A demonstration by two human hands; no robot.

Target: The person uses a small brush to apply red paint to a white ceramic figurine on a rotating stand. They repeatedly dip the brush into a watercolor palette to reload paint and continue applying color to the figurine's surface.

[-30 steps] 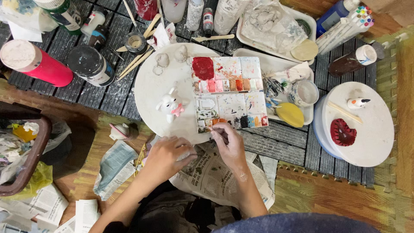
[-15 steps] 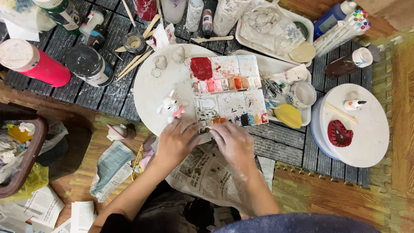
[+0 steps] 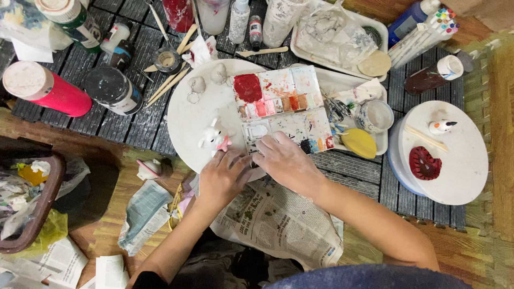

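From the head view, the left hand (image 3: 224, 176) and right hand (image 3: 285, 160) meet at the near edge of a round white board (image 3: 190, 115), fingers curled over something small between them that the hands hide, so what they grip, if anything, cannot be told. Just above the left hand's knuckles a small white and pink figurine (image 3: 215, 140) stands on the board, and the right hand's fingertips overlap the near corner of a paint palette (image 3: 284, 107). Crumpled newspaper (image 3: 278, 222) lies beneath both wrists, partly covered by the forearms.
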